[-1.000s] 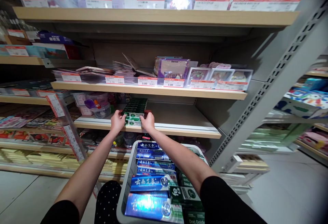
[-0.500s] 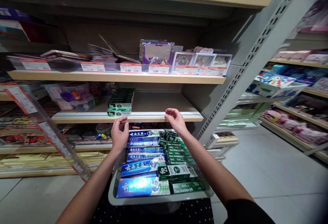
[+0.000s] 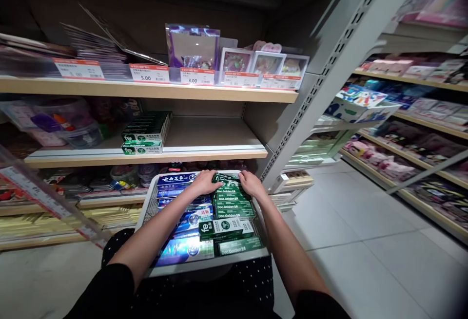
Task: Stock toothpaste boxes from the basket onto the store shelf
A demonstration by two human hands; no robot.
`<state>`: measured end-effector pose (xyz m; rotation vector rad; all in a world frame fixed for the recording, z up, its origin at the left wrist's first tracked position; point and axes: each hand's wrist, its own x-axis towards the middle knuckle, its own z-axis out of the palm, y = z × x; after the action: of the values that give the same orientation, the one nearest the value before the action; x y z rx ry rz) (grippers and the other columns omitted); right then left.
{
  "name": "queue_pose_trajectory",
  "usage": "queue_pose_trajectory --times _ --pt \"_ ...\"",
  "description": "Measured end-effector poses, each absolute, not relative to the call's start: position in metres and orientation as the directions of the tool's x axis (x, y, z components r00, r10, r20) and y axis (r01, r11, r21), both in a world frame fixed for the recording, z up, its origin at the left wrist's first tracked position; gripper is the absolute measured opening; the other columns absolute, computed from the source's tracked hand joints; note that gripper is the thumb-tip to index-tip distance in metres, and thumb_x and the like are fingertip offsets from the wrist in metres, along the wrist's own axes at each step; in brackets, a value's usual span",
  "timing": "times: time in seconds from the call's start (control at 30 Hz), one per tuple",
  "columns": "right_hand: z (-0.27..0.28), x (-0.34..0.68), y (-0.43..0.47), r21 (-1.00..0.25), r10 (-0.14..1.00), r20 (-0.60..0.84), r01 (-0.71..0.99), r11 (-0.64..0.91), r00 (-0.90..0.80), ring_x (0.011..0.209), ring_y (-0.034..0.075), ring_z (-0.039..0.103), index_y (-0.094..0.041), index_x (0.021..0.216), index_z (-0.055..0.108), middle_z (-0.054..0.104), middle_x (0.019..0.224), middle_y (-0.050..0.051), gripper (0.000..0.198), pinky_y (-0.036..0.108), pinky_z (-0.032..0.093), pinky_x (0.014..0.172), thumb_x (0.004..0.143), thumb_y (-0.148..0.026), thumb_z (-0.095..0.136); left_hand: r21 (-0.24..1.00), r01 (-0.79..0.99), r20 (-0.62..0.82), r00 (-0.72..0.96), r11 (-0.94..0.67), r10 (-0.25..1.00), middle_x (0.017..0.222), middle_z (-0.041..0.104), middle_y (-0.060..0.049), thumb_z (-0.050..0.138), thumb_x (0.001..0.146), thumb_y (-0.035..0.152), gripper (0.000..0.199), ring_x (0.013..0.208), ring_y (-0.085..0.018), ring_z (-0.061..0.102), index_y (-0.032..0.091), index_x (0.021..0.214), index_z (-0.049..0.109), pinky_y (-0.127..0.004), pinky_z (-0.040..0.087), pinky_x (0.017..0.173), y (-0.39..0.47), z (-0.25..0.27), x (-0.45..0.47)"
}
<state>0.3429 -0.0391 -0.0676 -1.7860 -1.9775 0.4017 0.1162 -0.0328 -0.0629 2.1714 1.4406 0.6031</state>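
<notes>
A light grey basket rests on my lap, filled with toothpaste boxes in two columns. Blue toothpaste boxes lie on the left, partly covered by my left forearm. Green toothpaste boxes fill the right side, one of them lying across the others. At the far end of the green column, my left hand and my right hand close on opposite ends of the boxes there. Their fingertips are partly hidden. On the shelf ahead stands a stack of similar green toothpaste boxes, above the shelf's front edge.
The lower shelf holds plastic tubs at left. Above it, a shelf edge with price tags juts out over the green stack. A slotted metal upright rises at right, beside the tiled aisle floor.
Both hands have come down from near the shelf edge to the far green boxes in the basket and closed there. The view has turned to the right and downward.
</notes>
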Motion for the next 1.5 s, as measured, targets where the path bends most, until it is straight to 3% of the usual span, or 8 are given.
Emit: queue_pose_trajectory --times 0.07,0.17,0.4,0.7,0.83,1.13,1.33,1.5 --pt "-0.071 0.341 -0.037 -0.473 0.986 0.137 0.868 0.151 -0.096 0.091 0.024 0.065 -0.018 0.088 0.068 0.072 0.094 0.012 0.026 0.032 0.043 0.084 0.093 -0.03 0.046 0.581 0.744 0.085 0.347 -0.33 0.934 0.125 0.063 -0.016 0.067 0.074 0.05 0.058 0.116 -0.034 0.058 0.018 0.122 0.061 -0.042 0.043 0.097 -0.027 -0.068 0.126" --pt "-0.071 0.339 -0.035 -0.585 0.99 0.104 0.798 0.141 -0.099 0.089 0.024 0.065 -0.02 0.086 0.07 0.073 0.093 0.01 0.023 0.033 0.044 0.085 0.091 -0.03 0.049 0.619 0.719 0.11 0.322 -0.318 0.94 0.12 0.066 -0.013 0.064 0.077 0.048 0.051 0.109 -0.031 0.062 0.02 0.12 0.062 -0.039 0.045 0.093 -0.023 -0.066 0.129" --pt "-0.052 0.323 -0.039 -0.934 0.975 0.092 0.322 0.154 -0.202 0.093 0.019 0.064 -0.02 0.107 0.067 0.07 0.106 0.006 0.028 0.031 0.05 0.081 0.085 -0.036 0.058 0.768 0.612 0.076 0.206 -0.189 0.976 0.097 0.071 -0.008 0.051 0.085 0.054 0.046 0.08 -0.024 0.066 0.021 0.114 0.064 -0.031 0.05 0.068 -0.052 -0.042 0.069" --pt "-0.068 0.267 -0.052 -0.988 0.951 0.003 0.145 0.051 -0.309 0.074 0.015 0.062 -0.018 0.101 0.065 0.067 0.087 0.003 0.036 0.027 0.05 0.069 0.075 -0.041 0.071 0.872 0.49 0.058 -0.082 -0.011 0.995 0.111 0.07 -0.006 0.053 0.086 0.053 0.04 0.099 -0.025 0.065 0.024 0.109 0.068 -0.034 0.052 0.084 -0.092 -0.099 -0.003" --pt "-0.074 0.258 -0.056 -0.972 0.973 0.045 0.214 0.095 -0.228 0.076 0.016 0.063 -0.019 0.099 0.068 0.068 0.087 0.004 0.031 0.029 0.051 0.071 0.078 -0.042 0.067 0.884 0.467 0.076 -0.119 -0.012 0.99 0.109 0.071 -0.007 0.056 0.083 0.055 0.042 0.102 -0.026 0.064 0.022 0.106 0.071 -0.037 0.051 0.089 -0.091 -0.109 -0.007" --pt "-0.071 0.256 -0.062 -0.926 0.965 0.097 0.333 0.176 -0.242 0.079 0.018 0.064 -0.018 0.104 0.068 0.07 0.089 0.005 0.029 0.03 0.05 0.072 0.083 -0.037 0.062 0.959 0.259 -0.082 -0.142 0.117 0.986 0.076 0.065 -0.003 0.065 0.073 0.061 0.055 0.062 -0.015 0.06 0.016 0.104 0.067 -0.026 0.05 0.054 -0.092 -0.102 -0.004" --pt "-0.064 0.253 -0.069 -0.764 0.943 0.136 0.574 0.294 -0.302 0.08 0.019 0.06 -0.019 0.113 0.065 0.064 0.096 0.006 0.039 0.031 0.047 0.072 0.081 -0.04 0.066 0.975 0.203 -0.067 -0.134 0.094 0.989 0.07 0.058 0.002 0.075 0.065 0.056 0.054 0.057 -0.01 0.056 0.016 0.1 0.062 -0.022 0.047 0.052 -0.095 -0.106 -0.002" --pt "-0.062 0.25 -0.074 -0.698 0.914 0.183 0.607 0.38 -0.362 0.088 0.02 0.058 -0.019 0.104 0.066 0.062 0.101 0.007 0.03 0.032 0.045 0.076 0.081 -0.037 0.068 0.983 0.057 -0.167 -0.132 0.175 0.977 0.069 0.061 0.0 0.078 0.059 0.058 0.054 0.051 -0.011 0.056 0.015 0.089 0.064 -0.027 0.05 0.051 -0.096 -0.096 -0.003"
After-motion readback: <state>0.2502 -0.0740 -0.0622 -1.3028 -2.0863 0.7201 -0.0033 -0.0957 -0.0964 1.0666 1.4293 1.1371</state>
